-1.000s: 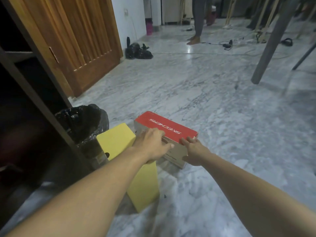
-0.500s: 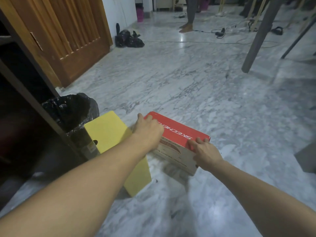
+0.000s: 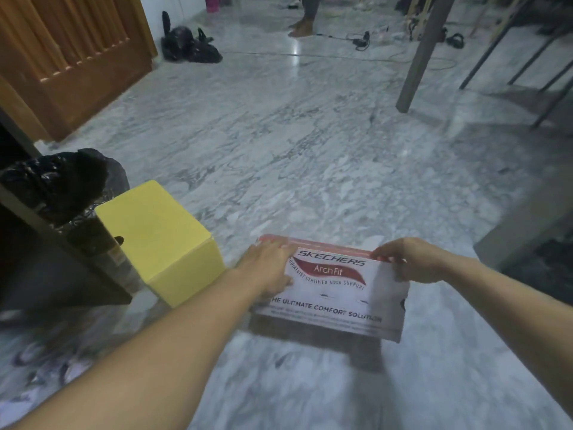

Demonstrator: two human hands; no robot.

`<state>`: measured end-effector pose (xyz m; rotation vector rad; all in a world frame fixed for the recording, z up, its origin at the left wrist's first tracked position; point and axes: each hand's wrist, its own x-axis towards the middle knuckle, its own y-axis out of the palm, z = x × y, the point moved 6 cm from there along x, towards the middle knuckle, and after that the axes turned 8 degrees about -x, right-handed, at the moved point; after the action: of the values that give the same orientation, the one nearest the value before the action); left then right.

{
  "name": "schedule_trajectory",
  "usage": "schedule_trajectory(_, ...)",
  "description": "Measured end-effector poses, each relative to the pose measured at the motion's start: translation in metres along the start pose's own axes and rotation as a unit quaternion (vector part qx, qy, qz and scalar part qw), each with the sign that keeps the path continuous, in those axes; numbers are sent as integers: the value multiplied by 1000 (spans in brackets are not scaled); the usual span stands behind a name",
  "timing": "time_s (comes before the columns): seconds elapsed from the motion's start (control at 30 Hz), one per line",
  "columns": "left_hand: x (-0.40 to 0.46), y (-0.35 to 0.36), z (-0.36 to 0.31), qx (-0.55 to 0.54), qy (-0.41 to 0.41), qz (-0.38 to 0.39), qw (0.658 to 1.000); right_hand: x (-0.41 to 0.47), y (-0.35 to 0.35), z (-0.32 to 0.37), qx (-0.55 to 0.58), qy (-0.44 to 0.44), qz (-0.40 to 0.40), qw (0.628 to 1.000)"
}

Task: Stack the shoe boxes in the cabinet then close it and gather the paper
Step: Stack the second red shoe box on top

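I have the red box (image 3: 333, 287) in both my hands. My left hand (image 3: 266, 268) lies on its left end with the fingers wrapped over the top edge. My right hand (image 3: 412, 262) pinches the top right corner, thumb on the near side and fingers behind. So both grips are closed on the box.

Half a second ago the box sat flat on the floor (image 3: 310, 144) and I saw its red lid. Now it is tipped toward me, and I see its white side with the big words on it. The red lid shows only as a thin strip along the top. It is also closer to me than it was. I think the bottom edge is off the floor, since there is a dark shadow under it, but the picture is blurry there.

The yellow box (image 3: 158, 240) stands on the floor just left of my left arm, where it was before. Behind it is a black bag (image 3: 59, 181), next to the dark cabinet (image 3: 37, 262) at the left edge.
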<state>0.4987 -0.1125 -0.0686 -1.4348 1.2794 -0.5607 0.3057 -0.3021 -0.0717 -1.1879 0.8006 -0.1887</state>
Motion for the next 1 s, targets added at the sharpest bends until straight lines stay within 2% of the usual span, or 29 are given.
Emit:
schedule_trajectory(0.17,4,27,7,-39,-46,11,998,8,13,-13,63,75,-123,988)
schedule_trajectory(0.27,5,41,18,-113,-103,8,988,2,25,-11,79,109,-172,976)
schedule_trajectory(0.4,-2,56,30,-216,-147,6,965,-6,57,-12,93,148,-130,976)
schedule_trajectory(0.5,-11,58,31,-260,-163,-27,951,-17,78,-9,193,151,-65,967)
schedule_trajectory(0.6,-16,55,25,-292,-175,-40,939,-26,81,-7,239,135,-84,958)
schedule_trajectory(0.8,-30,17,12,-336,-162,-101,922,-54,44,-18,284,181,-195,921)
schedule_trajectory(1.0,-61,-53,-15,-343,-118,-219,906,-108,-31,-4,279,151,-282,905)
